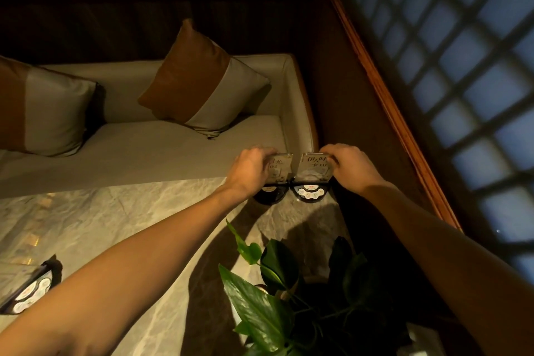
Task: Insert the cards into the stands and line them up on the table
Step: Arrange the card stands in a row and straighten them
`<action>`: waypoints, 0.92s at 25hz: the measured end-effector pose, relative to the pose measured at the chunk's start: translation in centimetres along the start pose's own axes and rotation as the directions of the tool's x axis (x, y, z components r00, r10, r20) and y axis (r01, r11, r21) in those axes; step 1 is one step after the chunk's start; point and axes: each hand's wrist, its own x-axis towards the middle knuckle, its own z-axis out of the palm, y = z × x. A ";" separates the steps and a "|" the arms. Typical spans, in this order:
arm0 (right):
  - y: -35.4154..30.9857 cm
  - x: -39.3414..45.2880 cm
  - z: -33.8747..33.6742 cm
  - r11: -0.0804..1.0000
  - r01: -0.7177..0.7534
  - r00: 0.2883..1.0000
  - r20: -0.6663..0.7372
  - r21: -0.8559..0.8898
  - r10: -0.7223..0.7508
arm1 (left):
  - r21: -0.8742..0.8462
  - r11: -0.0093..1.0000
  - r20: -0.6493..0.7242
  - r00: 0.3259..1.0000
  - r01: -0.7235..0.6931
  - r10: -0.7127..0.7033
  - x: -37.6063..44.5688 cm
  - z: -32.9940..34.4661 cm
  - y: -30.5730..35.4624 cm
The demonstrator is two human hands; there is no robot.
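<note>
Two clear cards with handwriting stand upright in black round stands at the table's far right corner, side by side and almost touching. My left hand (252,171) grips the left card (279,167), whose stand (270,194) is partly hidden by my wrist. My right hand (348,166) holds the top right edge of the right card (313,166), set in its stand (310,193) with white buttons on the base. A third stand (30,287) with a card sits at the table's near left edge.
The marble table (115,225) reaches a beige bench seat (150,147) with two cushions (202,81). A leafy potted plant (277,292) stands at the near right between my forearms. A wooden rail and a lattice window run along the right.
</note>
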 end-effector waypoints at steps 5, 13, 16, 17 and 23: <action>-0.1 0.2 0.0 0.996 -0.068 0.997 0.030 0.051 0.066 | -0.017 0.999 0.086 0.996 0.031 -0.029 0.3 -0.5 0.4; -3.7 0.0 -2.3 0.962 -0.092 0.983 0.131 -0.258 0.129 | 0.069 0.986 0.065 0.985 0.154 -0.159 -4.6 -6.7 -3.0; -8.0 -0.4 -3.5 0.965 -0.075 0.988 0.110 -0.252 0.105 | 0.056 0.977 0.066 0.976 0.206 -0.209 -8.2 -10.4 -5.1; -9.8 -0.6 -3.7 0.967 -0.059 0.992 0.095 -0.249 0.085 | 0.051 0.975 0.051 0.974 0.216 -0.219 -9.6 -11.6 -5.7; -24.2 -3.0 -2.0 0.974 0.103 0.994 0.045 -0.202 -0.096 | 0.061 0.963 -0.087 0.963 0.261 -0.255 -20.0 -20.3 -11.6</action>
